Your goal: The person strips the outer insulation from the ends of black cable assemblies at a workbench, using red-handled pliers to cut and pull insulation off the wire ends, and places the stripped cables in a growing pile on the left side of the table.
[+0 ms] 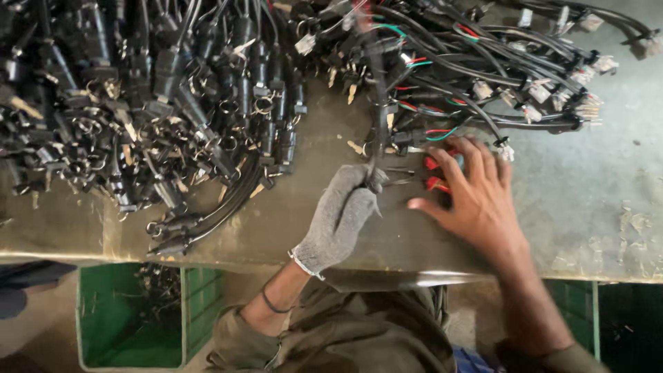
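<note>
Seen from above: a worn grey tabletop (pixel 594 207) heaped with black wiring. Left hand (pixel 338 217), in a grey knit glove, clenched around a black cable (pixel 378 117) near its lower end, the cable running upward into the tangle. Right hand (pixel 476 193), bare, spread palm-down with fingers loosely splayed, grasping nothing outright, fingertips resting on small red connectors (pixel 434 173) lying just beside the gloved hand. At upper left, a dense pile of black plugs with metal rings (pixel 159 97), spilling toward the near edge of the tabletop, two or three cords trailing off near that edge. At upper right, a bundle of wire harnesses (pixel 497 76) with black sheaths, red and green strands, and white plastic end pieces fanned toward the right. Below the tabletop's edge at lower left, a green crate (pixel 114 324), open-topped, holding a small dark clump of similar cable parts in its far corner, the remainder of its floor bare green. At lower right, the rim of another green crate (pixel 577 304), contents hidden from view. Olive sleeves at the bottom edge.
</note>
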`<state>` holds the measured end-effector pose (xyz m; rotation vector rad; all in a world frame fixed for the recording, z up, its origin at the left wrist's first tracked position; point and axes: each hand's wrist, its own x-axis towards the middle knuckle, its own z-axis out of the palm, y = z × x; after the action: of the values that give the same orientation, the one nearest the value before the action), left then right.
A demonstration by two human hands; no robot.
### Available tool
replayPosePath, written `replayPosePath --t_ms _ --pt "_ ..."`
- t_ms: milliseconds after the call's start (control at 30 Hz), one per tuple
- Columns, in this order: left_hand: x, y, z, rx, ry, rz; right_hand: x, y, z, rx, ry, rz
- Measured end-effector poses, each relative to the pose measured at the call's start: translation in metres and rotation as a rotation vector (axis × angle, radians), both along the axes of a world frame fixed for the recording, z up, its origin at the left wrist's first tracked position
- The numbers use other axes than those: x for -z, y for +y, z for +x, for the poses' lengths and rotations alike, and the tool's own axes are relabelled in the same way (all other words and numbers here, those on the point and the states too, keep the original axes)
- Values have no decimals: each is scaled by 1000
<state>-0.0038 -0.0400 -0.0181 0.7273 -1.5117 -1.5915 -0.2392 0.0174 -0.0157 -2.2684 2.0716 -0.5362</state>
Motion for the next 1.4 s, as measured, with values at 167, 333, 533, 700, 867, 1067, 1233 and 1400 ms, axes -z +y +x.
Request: replayPosePath --t_ms 167,333,533,700,867,1067,1233,1400 --pt "-3 4 5 61 -56 -167 40 11 -19 128 -65 62" --pt "-16 8 -2 315 224 425 53 20 -9 57 -1118 271" --pt "-28 31 -6 157 106 344 18 14 28 -42 -480 -140" --pt "-35 37 -10 95 46 427 -9 0 36 -7 -233 -12" --pt "-61 21 8 254 -159 270 -9 -11 28 -39 -216 3" --pt "-53 24 4 131 -295 -119 -1 10 32 -82 -407 -2" --pt "-25 38 -5 -16 -280 -304 1 20 38 20 -388 91" --pt "-19 47 -7 -32 -292 -313 2 20 37 34 -318 21"
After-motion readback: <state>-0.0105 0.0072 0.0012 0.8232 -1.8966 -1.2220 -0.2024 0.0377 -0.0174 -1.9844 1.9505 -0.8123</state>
